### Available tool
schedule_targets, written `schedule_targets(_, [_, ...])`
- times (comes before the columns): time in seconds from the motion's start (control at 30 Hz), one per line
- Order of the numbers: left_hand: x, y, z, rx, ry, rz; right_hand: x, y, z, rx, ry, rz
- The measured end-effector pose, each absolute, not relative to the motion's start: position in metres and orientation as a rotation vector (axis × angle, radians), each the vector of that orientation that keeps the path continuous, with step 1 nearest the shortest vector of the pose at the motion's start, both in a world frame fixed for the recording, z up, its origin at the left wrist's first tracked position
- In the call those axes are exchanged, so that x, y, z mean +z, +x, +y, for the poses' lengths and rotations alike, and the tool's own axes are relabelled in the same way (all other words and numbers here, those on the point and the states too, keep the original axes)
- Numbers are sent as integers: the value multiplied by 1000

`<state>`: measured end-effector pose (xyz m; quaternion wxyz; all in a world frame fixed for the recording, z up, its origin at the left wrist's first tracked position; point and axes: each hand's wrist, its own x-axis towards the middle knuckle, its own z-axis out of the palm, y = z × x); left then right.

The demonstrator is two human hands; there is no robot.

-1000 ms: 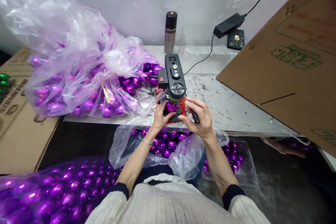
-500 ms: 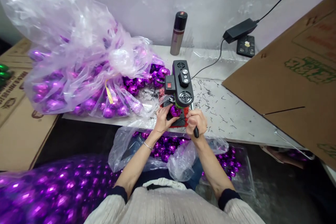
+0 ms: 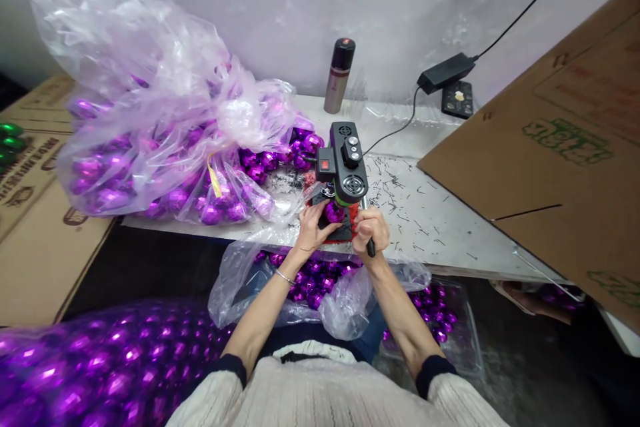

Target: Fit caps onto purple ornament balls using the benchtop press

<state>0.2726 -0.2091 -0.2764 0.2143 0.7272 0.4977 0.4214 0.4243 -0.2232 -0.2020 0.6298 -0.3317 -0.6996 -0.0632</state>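
Note:
A black bench machine point(image 3: 350, 161) with a red switch and round vents stands on the white table. Beneath its head sits a shiny purple faceted ball point(image 3: 334, 211). My left hand point(image 3: 313, 227) grips that ball from the left, with thumb and fingers curved around it. Closed round the black-ended lever point(image 3: 371, 248) on the machine's right side is my right hand point(image 3: 371, 230). Under the ball lies a dark base plate on a red mat point(image 3: 353, 211). The ball's top is hidden by the machine's head.
Clear plastic bags point(image 3: 165, 120) of purple balls fill the left. More balls point(image 3: 315, 280) rest in an open bag on my lap. A spray can point(image 3: 340, 77) and a power adapter point(image 3: 447, 73) stand behind. Black scraps litter the table point(image 3: 425, 227); a cardboard box point(image 3: 540, 160) leans in from the right.
The view has shifted slightly. Both hands keep their holds on the ball and the lever, and the lever's position looks almost the same.

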Motion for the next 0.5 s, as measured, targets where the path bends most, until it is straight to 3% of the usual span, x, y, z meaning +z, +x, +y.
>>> schedule_targets(0.13, [-275, 274, -206, 1172, 2015, 1366, -192, 425, -223, -182, -701, -1645])
schedule_targets(0.3, [-269, 273, -208, 1207, 1986, 1400, -144, 426, -235, 21, -917, -1613])
schedule_targets(0.43, [-267, 255, -248, 1327, 2064, 1358, -113, 427, -240, 143, -997, -1637])
schedule_targets(0.5, [-274, 240, -281, 1224, 2189, 1228, -111, 429, -240, 151, -981, -1648])
